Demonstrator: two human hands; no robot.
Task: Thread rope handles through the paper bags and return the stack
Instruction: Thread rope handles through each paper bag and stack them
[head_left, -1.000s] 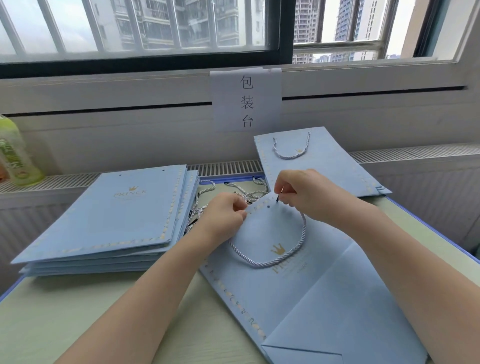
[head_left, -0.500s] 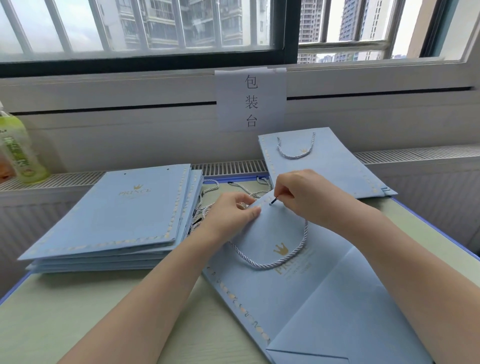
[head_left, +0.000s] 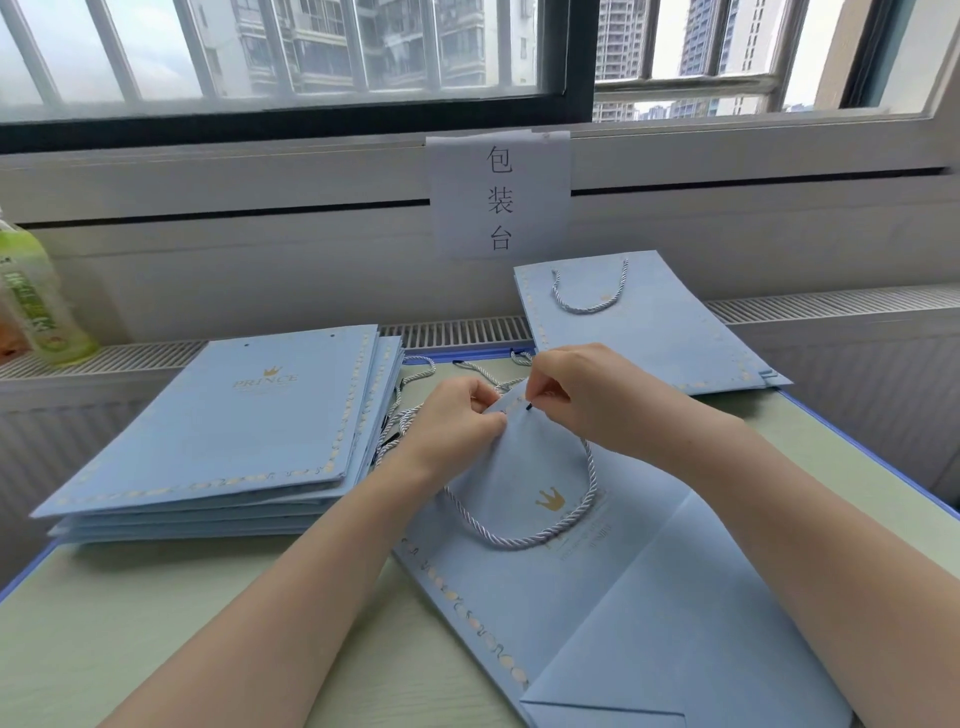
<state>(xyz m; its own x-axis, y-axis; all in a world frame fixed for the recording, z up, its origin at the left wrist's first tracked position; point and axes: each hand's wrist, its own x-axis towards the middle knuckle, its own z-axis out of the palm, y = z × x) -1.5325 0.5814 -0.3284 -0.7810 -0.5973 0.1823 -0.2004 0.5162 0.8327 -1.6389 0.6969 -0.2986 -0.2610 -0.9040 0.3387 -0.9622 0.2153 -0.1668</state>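
Bag: flat, matte pale-blue paper bag (head_left: 597, 597) lies on the green table (head_left: 156, 623) under my forearms, its folded base cut off by the lower edge; a gold crown and a dotted gold border are printed on it.
Rope: twisted silver-white rope (head_left: 519, 540) curves in a loop over the bag's face; one end runs up under my left hand, the other up to my right.
Left hand: my left hand (head_left: 457, 421) pinches the bag's top edge, fingers curled; whether it also holds the rope I cannot tell.
Right hand: my right hand (head_left: 582, 395) pinches the rope's dark tip at the top edge; the hole is hidden by my fingers.
Spare ropes: tangled ropes (head_left: 410, 395) lie just beyond my hands, partly hidden.
Stack: flat unthreaded bags (head_left: 234, 431) piled left, two holes showing on top.
Done bag: threaded bag (head_left: 649, 322) leans far right against the sill.
Sign: white paper (head_left: 498, 197) with three characters.
Bottle: green bottle (head_left: 31, 296), far left, cut off.
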